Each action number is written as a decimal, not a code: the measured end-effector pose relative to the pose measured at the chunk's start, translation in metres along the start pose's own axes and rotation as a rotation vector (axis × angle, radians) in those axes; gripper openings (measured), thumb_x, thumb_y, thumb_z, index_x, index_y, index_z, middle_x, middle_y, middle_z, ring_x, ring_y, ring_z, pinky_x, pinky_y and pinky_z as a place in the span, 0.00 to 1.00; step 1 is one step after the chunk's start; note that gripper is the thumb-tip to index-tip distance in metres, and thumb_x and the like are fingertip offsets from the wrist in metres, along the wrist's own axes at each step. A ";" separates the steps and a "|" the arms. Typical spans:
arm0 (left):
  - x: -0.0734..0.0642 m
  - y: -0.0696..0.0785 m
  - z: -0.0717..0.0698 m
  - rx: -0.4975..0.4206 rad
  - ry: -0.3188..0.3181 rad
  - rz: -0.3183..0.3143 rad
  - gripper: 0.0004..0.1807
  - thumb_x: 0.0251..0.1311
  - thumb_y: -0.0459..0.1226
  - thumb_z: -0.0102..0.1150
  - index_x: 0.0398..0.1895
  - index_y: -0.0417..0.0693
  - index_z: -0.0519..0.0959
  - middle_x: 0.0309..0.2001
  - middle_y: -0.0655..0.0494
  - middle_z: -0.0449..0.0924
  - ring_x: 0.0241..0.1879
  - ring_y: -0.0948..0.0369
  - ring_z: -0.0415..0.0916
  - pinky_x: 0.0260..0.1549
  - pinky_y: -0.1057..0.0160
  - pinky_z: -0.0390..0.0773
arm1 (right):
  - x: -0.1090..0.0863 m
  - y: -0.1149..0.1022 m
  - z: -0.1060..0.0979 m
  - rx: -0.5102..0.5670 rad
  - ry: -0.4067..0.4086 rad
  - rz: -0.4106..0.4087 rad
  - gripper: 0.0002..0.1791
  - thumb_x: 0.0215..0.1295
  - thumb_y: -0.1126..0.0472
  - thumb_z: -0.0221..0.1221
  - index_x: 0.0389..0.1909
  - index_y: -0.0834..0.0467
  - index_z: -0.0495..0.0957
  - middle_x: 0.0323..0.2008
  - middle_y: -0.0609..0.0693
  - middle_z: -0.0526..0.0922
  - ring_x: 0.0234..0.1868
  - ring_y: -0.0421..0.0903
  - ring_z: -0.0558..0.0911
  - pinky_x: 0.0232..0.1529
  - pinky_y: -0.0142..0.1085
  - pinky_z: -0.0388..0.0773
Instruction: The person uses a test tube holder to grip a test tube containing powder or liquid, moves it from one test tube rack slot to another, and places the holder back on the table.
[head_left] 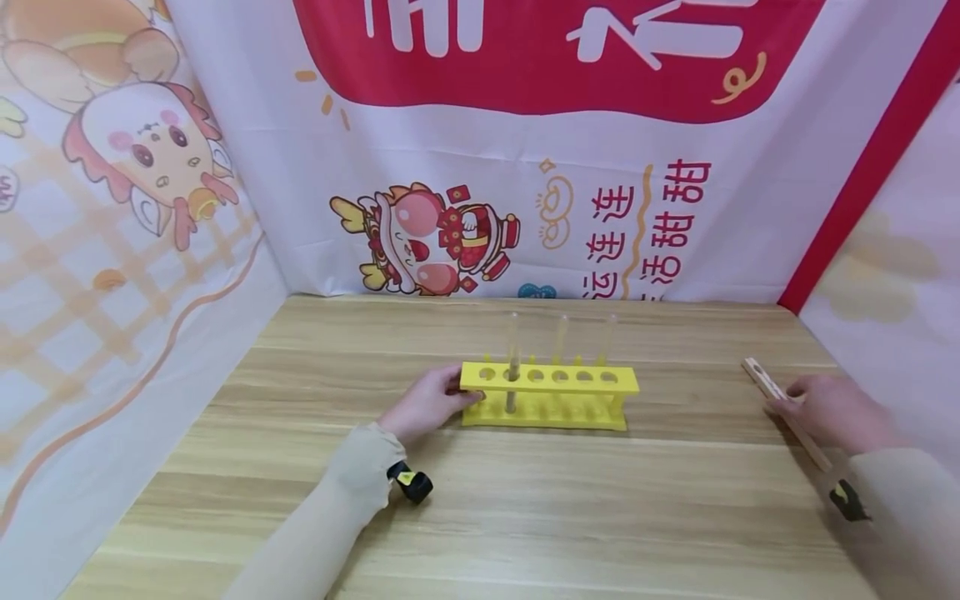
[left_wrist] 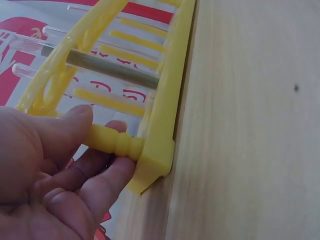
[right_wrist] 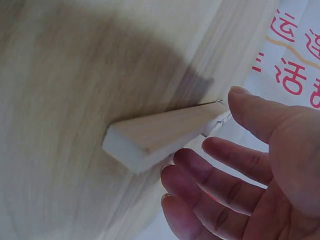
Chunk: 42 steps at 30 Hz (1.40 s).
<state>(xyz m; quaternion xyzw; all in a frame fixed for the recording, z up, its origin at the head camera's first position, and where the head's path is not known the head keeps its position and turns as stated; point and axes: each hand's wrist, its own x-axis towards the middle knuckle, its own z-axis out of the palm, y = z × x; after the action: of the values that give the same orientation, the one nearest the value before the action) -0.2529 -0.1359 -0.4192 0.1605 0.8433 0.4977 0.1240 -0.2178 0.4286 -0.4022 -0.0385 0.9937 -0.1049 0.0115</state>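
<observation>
My left hand grips the left end post of a yellow test tube rack, thumb on one side and fingers curled behind, as the left wrist view shows. A test tube with grey-brown contents stands upright in the rack's second hole from the left. Clear test tubes rise along its back row. On the right, my right hand is over a wooden test tube holder with a metal wire spring. In the right wrist view, the thumb and loosely bent fingers are spread around the holder, with a gap between them.
The wood-grain table runs back to a white and red printed cloth. Another printed cloth borders the left side, and pale cloth hangs at the right. Table surface lies between the rack and the holder.
</observation>
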 end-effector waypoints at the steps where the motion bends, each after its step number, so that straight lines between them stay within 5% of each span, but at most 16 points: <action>1: 0.001 0.000 0.000 0.010 -0.002 -0.002 0.18 0.66 0.40 0.63 0.58 0.54 0.77 0.55 0.59 0.80 0.56 0.60 0.75 0.59 0.56 0.73 | 0.000 0.000 0.000 0.000 -0.001 0.005 0.26 0.59 0.45 0.67 0.39 0.68 0.83 0.36 0.67 0.83 0.37 0.64 0.79 0.34 0.54 0.75; 10: 0.004 0.001 0.002 0.018 -0.014 0.007 0.17 0.67 0.38 0.62 0.58 0.54 0.78 0.55 0.60 0.80 0.56 0.61 0.75 0.59 0.56 0.74 | 0.001 0.006 0.000 -0.006 -0.044 0.017 0.19 0.60 0.50 0.67 0.36 0.65 0.84 0.32 0.62 0.83 0.31 0.57 0.78 0.32 0.52 0.74; 17: 0.005 0.004 0.002 0.019 -0.020 0.009 0.17 0.66 0.37 0.62 0.58 0.53 0.77 0.55 0.59 0.80 0.56 0.61 0.76 0.58 0.58 0.74 | -0.001 0.007 0.003 -0.027 -0.013 0.022 0.16 0.61 0.54 0.66 0.34 0.66 0.83 0.31 0.66 0.82 0.32 0.62 0.79 0.34 0.58 0.74; 32: 0.003 0.007 0.002 0.031 -0.027 -0.015 0.18 0.67 0.36 0.61 0.59 0.54 0.77 0.56 0.59 0.80 0.57 0.60 0.75 0.59 0.57 0.74 | -0.006 0.006 0.001 0.018 -0.017 0.055 0.13 0.61 0.58 0.64 0.31 0.67 0.83 0.24 0.55 0.80 0.25 0.50 0.73 0.27 0.45 0.71; 38: 0.001 0.006 0.001 0.014 -0.020 -0.031 0.18 0.67 0.36 0.61 0.59 0.53 0.77 0.56 0.57 0.79 0.58 0.59 0.75 0.59 0.56 0.74 | -0.011 0.001 -0.005 0.057 0.015 0.056 0.14 0.69 0.58 0.58 0.37 0.67 0.82 0.23 0.51 0.78 0.24 0.49 0.72 0.22 0.40 0.67; 42: 0.000 0.005 -0.001 0.009 -0.019 -0.024 0.18 0.67 0.35 0.61 0.59 0.52 0.77 0.56 0.57 0.80 0.57 0.58 0.75 0.58 0.56 0.74 | -0.015 -0.012 -0.010 0.094 0.114 0.028 0.15 0.73 0.58 0.54 0.39 0.68 0.80 0.22 0.48 0.80 0.21 0.45 0.72 0.21 0.38 0.65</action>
<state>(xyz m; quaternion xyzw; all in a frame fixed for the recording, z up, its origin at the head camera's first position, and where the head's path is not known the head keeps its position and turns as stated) -0.2524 -0.1342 -0.4146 0.1556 0.8462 0.4907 0.1376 -0.2026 0.4205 -0.3898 -0.0178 0.9872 -0.1530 -0.0419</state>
